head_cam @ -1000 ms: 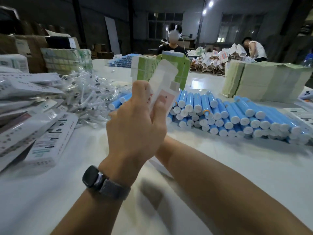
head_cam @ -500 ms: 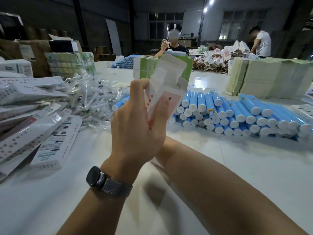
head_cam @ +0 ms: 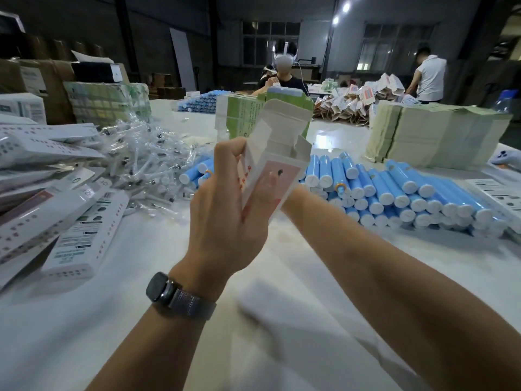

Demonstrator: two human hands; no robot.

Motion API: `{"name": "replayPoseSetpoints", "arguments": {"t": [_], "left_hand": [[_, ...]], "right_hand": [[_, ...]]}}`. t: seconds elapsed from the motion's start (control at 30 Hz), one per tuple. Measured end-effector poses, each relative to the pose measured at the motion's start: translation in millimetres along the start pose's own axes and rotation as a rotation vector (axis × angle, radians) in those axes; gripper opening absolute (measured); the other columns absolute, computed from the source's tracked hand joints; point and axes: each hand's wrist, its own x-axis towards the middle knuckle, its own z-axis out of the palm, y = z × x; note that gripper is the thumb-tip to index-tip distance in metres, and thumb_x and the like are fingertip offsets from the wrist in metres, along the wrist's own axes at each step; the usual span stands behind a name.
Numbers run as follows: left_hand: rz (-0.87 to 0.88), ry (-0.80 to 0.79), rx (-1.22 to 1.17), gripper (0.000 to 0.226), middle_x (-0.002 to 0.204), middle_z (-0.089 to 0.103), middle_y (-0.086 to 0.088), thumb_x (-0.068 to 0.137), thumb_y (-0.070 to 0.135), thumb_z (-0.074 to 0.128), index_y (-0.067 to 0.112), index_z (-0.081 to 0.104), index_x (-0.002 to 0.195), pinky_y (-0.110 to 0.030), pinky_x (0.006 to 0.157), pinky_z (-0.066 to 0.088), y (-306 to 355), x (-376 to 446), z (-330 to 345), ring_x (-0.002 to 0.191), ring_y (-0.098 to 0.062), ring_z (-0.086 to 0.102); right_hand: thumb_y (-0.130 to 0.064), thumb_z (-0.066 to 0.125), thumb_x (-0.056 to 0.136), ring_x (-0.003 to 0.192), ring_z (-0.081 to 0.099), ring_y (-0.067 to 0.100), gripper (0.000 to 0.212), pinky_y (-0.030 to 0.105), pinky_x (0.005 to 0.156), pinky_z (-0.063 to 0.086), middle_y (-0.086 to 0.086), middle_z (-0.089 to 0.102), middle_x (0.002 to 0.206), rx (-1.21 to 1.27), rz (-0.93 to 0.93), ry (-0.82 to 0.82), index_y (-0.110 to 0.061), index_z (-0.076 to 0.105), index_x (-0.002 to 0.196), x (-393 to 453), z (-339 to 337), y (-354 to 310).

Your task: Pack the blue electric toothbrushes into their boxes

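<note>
My left hand (head_cam: 225, 221), with a watch on its wrist, holds a white and pink toothbrush box (head_cam: 277, 153) upright above the table, thumb pressed on its pink face. The box's top flaps stand open. My right forearm reaches in from the right, and my right hand (head_cam: 291, 197) is hidden behind the box and the left hand past the wrist. A large pile of blue toothbrush handles (head_cam: 380, 190) with white caps lies on the table just behind and right of the box.
Bagged brush heads (head_cam: 141, 162) are heaped at the left, with long white printed boxes (head_cam: 76, 230) stacked in front of them. A green carton stack (head_cam: 242, 117) and pale flat stacks (head_cam: 428, 134) stand behind. Two people (head_cam: 284, 71) work at the far end.
The box has been lifted a little higher and turned, and its top flaps have spread open. Both hands stay together at the box.
</note>
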Motion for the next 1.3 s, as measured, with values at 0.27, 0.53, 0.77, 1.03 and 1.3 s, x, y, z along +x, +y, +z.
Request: {"name": "replayPoseSetpoints", "arguments": {"t": [0.27, 0.53, 0.77, 1.03, 1.3], "left_hand": [[-0.069, -0.064, -0.152, 0.029, 0.081, 0.059, 0.009, 0.098, 0.046, 0.043, 0.022, 0.039, 0.113, -0.034, 0.053, 0.045, 6, -10, 12, 0.064, -0.018, 0.059], [-0.129, -0.120, -0.266, 0.027, 0.071, 0.054, 0.012, 0.095, 0.043, 0.045, 0.020, 0.042, 0.109, -0.025, 0.054, 0.037, 20, -21, 24, 0.058, -0.008, 0.051], [-0.136, -0.172, -0.244, 0.028, 0.073, 0.059, 0.013, 0.094, 0.047, 0.046, 0.024, 0.042, 0.109, -0.025, 0.054, 0.039, 31, -28, 29, 0.060, -0.009, 0.055], [-0.143, -0.169, -0.250, 0.034, 0.077, 0.059, 0.002, 0.094, 0.048, 0.044, 0.019, 0.042, 0.112, -0.044, 0.053, 0.045, 43, -33, 33, 0.060, -0.020, 0.057], [-0.162, -0.186, -0.397, 0.040, 0.103, 0.070, -0.004, 0.098, 0.038, 0.042, 0.031, 0.031, 0.135, -0.054, 0.069, 0.056, 48, -35, 33, 0.086, -0.025, 0.071]], "right_hand": [[-0.002, 0.060, 0.086, 0.059, 0.054, 0.014, 0.041, 0.027, 0.048, 0.039, 0.008, 0.066, 0.075, 0.085, -0.181, 0.137, -0.026, 0.061, 0.119, -63, -77, -63], [-0.002, 0.063, 0.087, 0.064, 0.065, 0.019, 0.015, 0.024, 0.052, 0.049, 0.006, 0.067, 0.080, 0.216, -0.274, 0.274, -0.016, 0.064, 0.091, -118, -108, -98], [-0.007, 0.079, 0.080, 0.063, 0.067, 0.021, 0.031, 0.023, 0.051, 0.049, 0.012, 0.070, 0.074, -0.212, -0.517, 0.360, -0.018, 0.052, 0.090, -127, -81, -96], [-0.032, 0.081, 0.079, 0.075, 0.058, 0.004, 0.020, 0.014, 0.067, 0.038, -0.014, 0.061, 0.076, -0.658, -0.500, 0.360, -0.029, 0.060, 0.081, -128, -63, -76], [-0.032, 0.065, 0.092, 0.092, 0.049, 0.024, 0.026, 0.024, 0.078, 0.038, 0.001, 0.059, 0.092, -0.937, -0.629, 0.304, -0.011, 0.078, 0.082, -127, -65, -68]]}}
